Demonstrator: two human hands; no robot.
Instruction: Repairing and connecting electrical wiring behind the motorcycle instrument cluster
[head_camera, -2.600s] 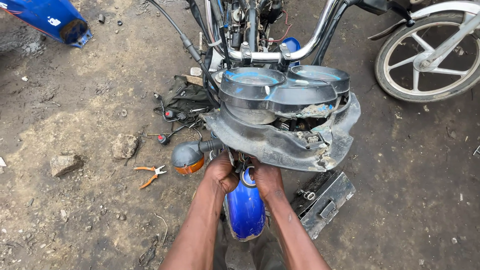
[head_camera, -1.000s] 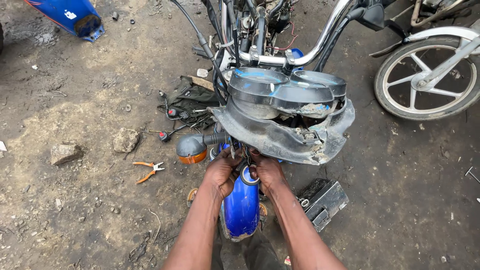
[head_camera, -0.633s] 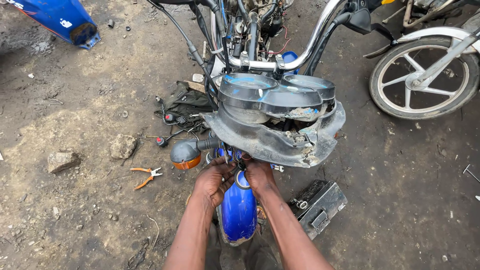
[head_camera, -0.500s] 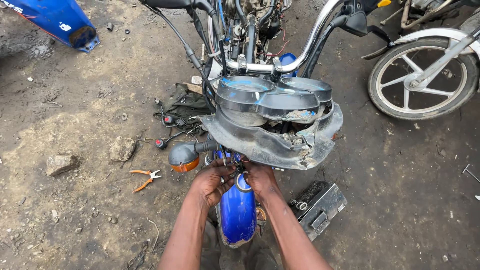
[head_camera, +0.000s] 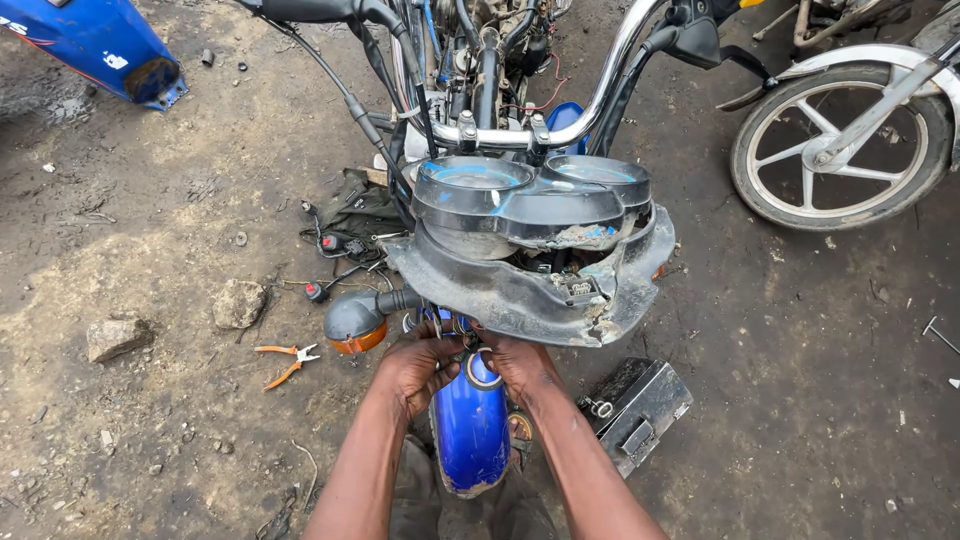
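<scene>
Blue front fender runs lengthwise down the lower centre of frame; left hand and right hand flank its top, fingers curled on fittings beneath the headlight cowl.

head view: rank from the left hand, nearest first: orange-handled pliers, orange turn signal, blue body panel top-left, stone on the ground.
From the left hand:
1. Orange turn signal, just up-left of it.
2. Orange-handled pliers, on the dirt to the left.
3. Stone, farther left.
4. Blue body panel, far top-left corner.

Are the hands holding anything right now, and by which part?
Both hands, left hand and right hand, reach under the headlight cowl above the blue fender; any grip is hidden.
</scene>
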